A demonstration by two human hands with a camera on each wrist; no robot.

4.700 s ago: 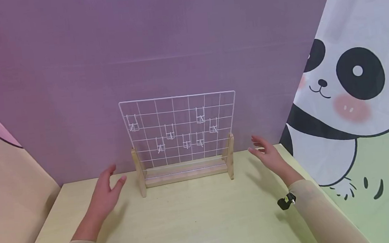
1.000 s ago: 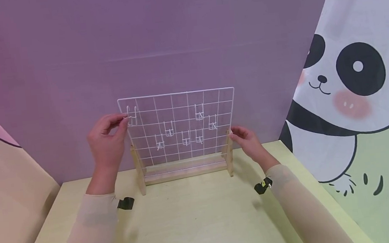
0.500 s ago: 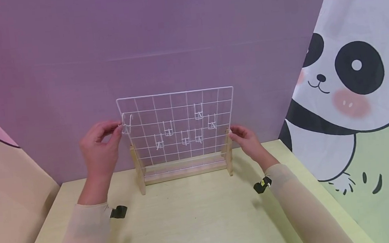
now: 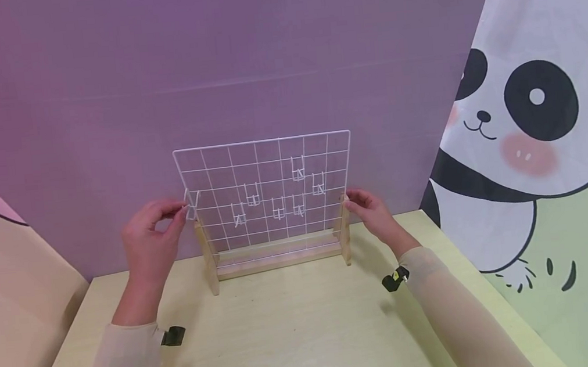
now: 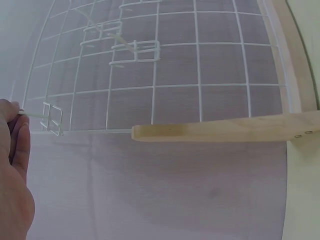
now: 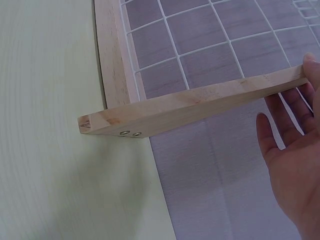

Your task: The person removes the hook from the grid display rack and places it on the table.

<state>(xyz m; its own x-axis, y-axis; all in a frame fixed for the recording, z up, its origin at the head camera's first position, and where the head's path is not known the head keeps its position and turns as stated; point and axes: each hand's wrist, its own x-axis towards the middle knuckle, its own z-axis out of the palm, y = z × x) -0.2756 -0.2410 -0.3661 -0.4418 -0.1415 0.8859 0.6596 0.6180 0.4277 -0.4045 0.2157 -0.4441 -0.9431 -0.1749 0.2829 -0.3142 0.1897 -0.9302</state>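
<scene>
My left hand (image 4: pixel 151 242) pinches a white wire hook (image 4: pixel 191 207) between thumb and fingers, at the left edge of a white wire grid (image 4: pixel 261 141). In the left wrist view, the hook's small rectangular frame (image 5: pixel 52 120) sits close to the grid's side wire; whether it touches is hard to tell. Two wooden posts hold the grid upright. Around the upper end of the right post (image 4: pixel 346 234), my right hand (image 4: pixel 375 217) has its thumb on one side and fingers beyond, as the right wrist view shows.
Several more white hooks, such as one near the upper right (image 4: pixel 298 174), hang on the grid. A wooden crossbar (image 4: pixel 280 263) joins the posts on the pale table (image 4: pixel 297 335). Behind stands a purple backdrop (image 4: pixel 261 46); a panda picture (image 4: pixel 489 190) covers the right wall.
Both hands were apart from the rack at first. The left took the upper-left hook off its wire, then moved it left and down. The right took hold of the post and stays there.
</scene>
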